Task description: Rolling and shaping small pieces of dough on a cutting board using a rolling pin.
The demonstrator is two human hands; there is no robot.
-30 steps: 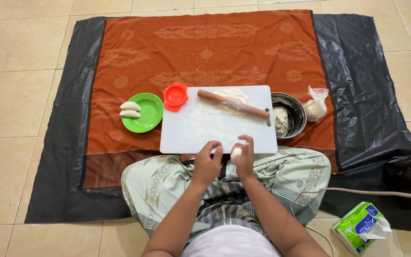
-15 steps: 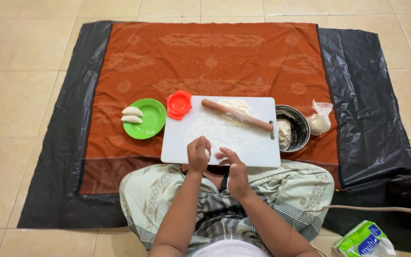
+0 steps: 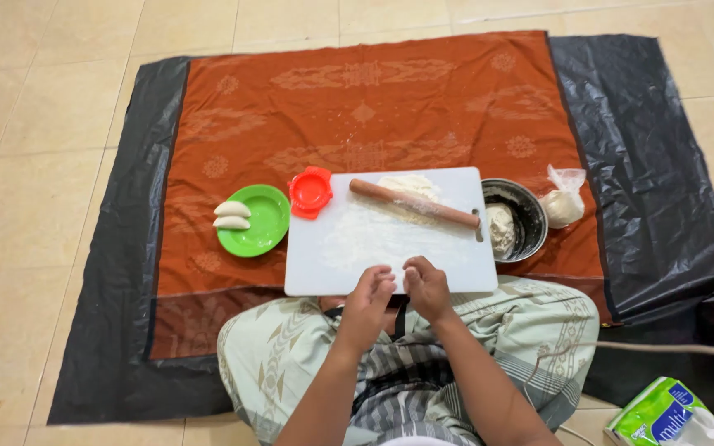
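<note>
We are bringing our left hand (image 3: 367, 299) and right hand (image 3: 427, 287) together, fingers curled, at the near edge of the white board (image 3: 349, 256); whether they are pinching dough we cannot tell. The rolling pin (image 3: 415, 204) is lying across the far edge, handy.

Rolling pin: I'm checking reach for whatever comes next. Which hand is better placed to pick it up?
Probably the right hand. The rolling pin slants across the white board with its lower end toward the right side, nearer that hand. The left hand sits slightly farther away.
</note>
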